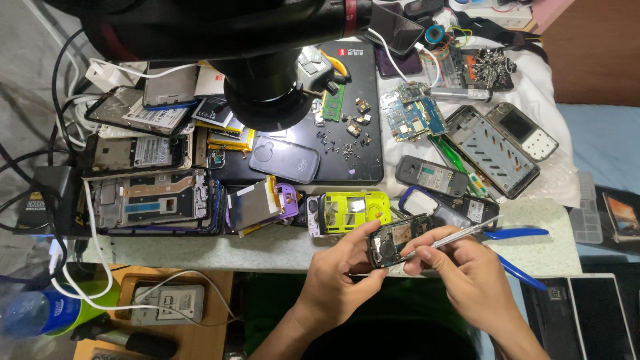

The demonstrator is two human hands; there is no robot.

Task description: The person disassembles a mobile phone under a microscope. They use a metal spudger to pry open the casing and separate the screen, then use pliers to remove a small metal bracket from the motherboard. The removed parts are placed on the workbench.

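Right now my left hand (340, 267) pinches the opened phone body (395, 240) near the table edge (280, 248) while my right hand (460, 263) grips metal tweezers (453, 237) inside it, where 1 slip could scratch the board.

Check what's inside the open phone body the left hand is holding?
Inside the phone body, in the left hand, a round dark part and exposed internals show. The right hand holds metal tweezers into it. Fingers cover its edges and underside.
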